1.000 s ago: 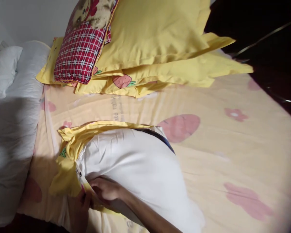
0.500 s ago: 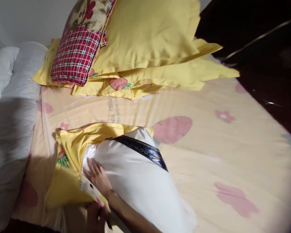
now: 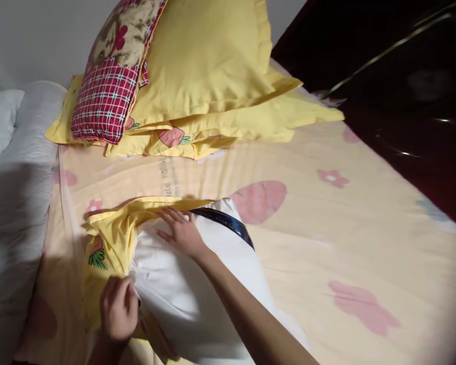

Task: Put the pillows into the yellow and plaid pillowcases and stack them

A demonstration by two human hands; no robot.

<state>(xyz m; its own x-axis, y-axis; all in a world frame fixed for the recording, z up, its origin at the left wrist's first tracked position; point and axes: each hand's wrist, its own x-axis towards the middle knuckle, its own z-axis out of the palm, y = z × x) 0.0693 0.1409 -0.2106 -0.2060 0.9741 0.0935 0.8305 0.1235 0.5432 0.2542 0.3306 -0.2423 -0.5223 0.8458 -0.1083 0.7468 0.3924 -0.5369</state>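
Observation:
A white pillow (image 3: 213, 304) with a dark blue band (image 3: 228, 220) lies on the bed, its left end inside a yellow pillowcase (image 3: 114, 223) printed with a carrot. My right hand (image 3: 184, 235) rests on top of the pillow with fingers spread, the fingertips by the case's upper rim. At the lower side of the case's opening, my left hand (image 3: 119, 306) is closed on the pillowcase edge. Its fingertips are partly hidden. More yellow cloth shows beneath the pillow at the bottom of the view.
Large yellow pillows (image 3: 209, 56) and a red checked cushion (image 3: 102, 99) with a dog picture are piled at the back. To the left is a grey-white rolled bedding piece (image 3: 19, 213) with a small white pillow (image 3: 2, 121). Peach printed sheet (image 3: 300, 263) covers the bed; dark furniture (image 3: 403, 101) stands right.
My right hand has moved up and right, from the case's mouth onto the pillow's upper side. My left hand has shifted left and up, and the case's lower flap is pulled down.

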